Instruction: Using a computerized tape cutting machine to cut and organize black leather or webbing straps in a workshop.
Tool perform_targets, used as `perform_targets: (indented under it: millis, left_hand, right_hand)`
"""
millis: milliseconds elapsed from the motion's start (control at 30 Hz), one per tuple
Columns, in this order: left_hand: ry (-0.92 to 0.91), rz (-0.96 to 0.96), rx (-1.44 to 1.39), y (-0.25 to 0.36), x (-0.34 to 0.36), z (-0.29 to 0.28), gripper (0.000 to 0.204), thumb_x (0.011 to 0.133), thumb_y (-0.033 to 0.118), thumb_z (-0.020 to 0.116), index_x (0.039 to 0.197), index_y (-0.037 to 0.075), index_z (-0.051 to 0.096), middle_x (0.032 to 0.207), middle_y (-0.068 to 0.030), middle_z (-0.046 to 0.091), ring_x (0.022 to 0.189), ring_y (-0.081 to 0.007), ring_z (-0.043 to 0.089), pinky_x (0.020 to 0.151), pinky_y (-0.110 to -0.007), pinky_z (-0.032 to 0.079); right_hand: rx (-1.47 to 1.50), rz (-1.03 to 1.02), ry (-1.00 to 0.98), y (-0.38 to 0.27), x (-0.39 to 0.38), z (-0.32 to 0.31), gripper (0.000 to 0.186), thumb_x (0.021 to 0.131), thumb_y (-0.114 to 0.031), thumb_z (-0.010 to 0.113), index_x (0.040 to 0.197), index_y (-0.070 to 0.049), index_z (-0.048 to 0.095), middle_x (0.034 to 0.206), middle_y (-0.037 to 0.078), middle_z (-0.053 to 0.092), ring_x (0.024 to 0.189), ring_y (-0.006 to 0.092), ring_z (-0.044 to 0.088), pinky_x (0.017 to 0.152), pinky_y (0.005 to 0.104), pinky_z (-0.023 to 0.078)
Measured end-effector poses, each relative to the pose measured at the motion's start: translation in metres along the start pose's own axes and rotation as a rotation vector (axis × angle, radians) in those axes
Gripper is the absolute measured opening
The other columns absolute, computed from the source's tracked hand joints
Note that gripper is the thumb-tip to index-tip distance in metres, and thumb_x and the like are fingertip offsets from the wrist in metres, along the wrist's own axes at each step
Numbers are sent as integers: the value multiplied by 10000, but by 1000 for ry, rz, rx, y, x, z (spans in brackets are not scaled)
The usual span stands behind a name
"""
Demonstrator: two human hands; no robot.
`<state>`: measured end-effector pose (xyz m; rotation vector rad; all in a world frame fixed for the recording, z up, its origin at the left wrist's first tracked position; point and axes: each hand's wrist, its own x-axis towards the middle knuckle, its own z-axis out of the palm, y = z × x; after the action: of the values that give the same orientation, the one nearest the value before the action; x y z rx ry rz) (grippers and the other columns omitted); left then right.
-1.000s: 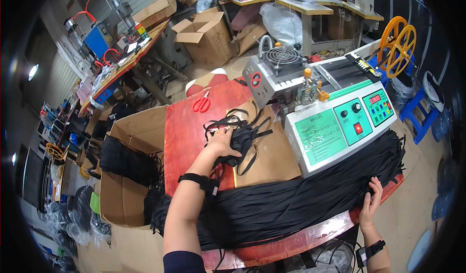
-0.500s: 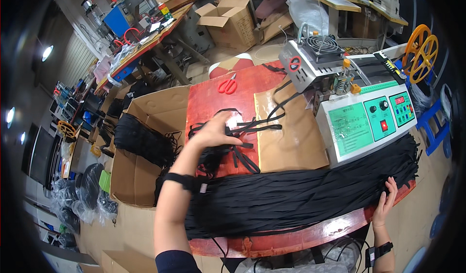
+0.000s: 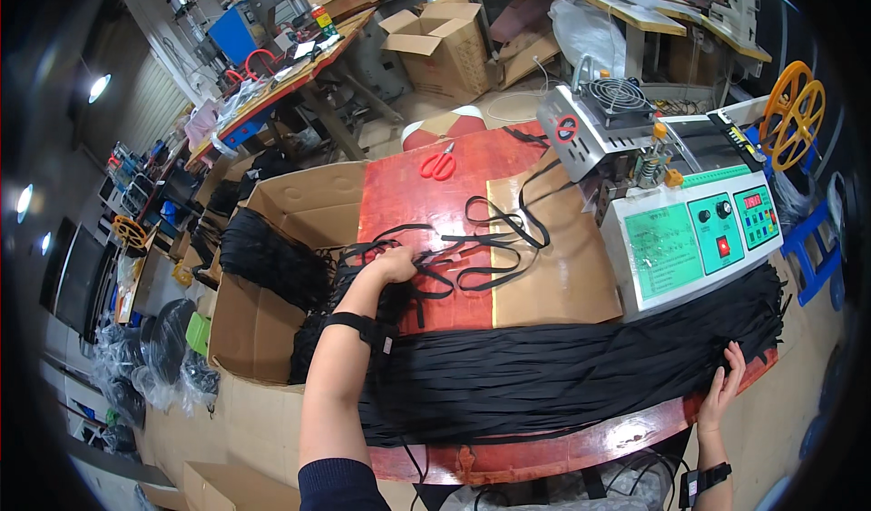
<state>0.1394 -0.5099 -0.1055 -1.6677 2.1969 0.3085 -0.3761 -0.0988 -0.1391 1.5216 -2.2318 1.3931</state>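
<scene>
My left hand (image 3: 393, 264) is closed over loose black straps (image 3: 445, 284) on the red tabletop (image 3: 399, 198); its fingertips are mostly hidden under it. Loops of the strap run from there across a brown board (image 3: 553, 284) up to the strap cutting machine (image 3: 671, 248). Along the near side of the table lies a thick bundle of black straps (image 3: 544, 375). At its right end my right hand (image 3: 721, 384) rests against the bundle, fingers stretched out, gripping nothing.
Red-handled scissors (image 3: 438, 164) lie at the table's far side. An open cardboard box (image 3: 259, 320) at the left holds more black straps (image 3: 272, 257). Orange reels (image 3: 792, 116) stand behind the machine, and a blue stool (image 3: 807, 248) is to its right.
My left hand has gone from spread above the straps to closed on them, drawn slightly lower. The strap loops now lie more widely over the board. My right hand stays at the bundle.
</scene>
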Motion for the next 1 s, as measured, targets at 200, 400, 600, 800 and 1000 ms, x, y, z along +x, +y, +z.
perform_targets:
  millis: [200, 400, 600, 800, 1000]
  left_hand:
    - [448, -193, -873, -143, -26, 6, 217, 895, 128, 492, 1060, 3, 556, 1013, -156, 645, 938, -262, 609, 813, -340, 475]
    - [651, -154, -1627, -165, -100, -70, 256, 940, 73, 357, 983, -10, 596, 947, -123, 652, 882, -204, 631, 819, -279, 497]
    - [856, 53, -1561, -165, -164, -139, 300, 948, 104, 289, 980, -16, 562, 956, -189, 657, 837, -245, 638, 757, -327, 500]
    - [871, 395, -1585, -103, -225, -221, 296, 969, 128, 282, 1038, -16, 531, 1057, -212, 628, 945, -280, 632, 772, -332, 493]
    - [784, 434, -1170, 29, -283, -243, 252, 911, 92, 376, 1020, 60, 601, 1044, -68, 665, 869, -99, 618, 741, -235, 459]
  right_hand:
    - [8, -11, -22, 4, -1, 3, 282, 925, -139, 414, 1149, 9, 499, 1290, 163, 452, 1241, 302, 393, 1053, 395, 259]
    - [-40, 23, -49, 9, -3, -2, 270, 935, -111, 397, 1153, 14, 497, 1284, 153, 456, 1241, 283, 393, 1051, 376, 263]
    - [-128, -51, 14, 9, -2, -1, 270, 940, -114, 403, 1159, 10, 500, 1289, 142, 462, 1245, 282, 390, 1054, 378, 252]
    - [146, -224, -19, -72, 46, 4, 159, 910, -16, 439, 989, 10, 574, 1071, 123, 546, 1009, 233, 524, 908, 335, 394]
    - [1088, -133, -841, -321, 112, 90, 526, 812, -79, 652, 1286, -14, 435, 1211, 87, 444, 1018, 126, 515, 804, 260, 472]
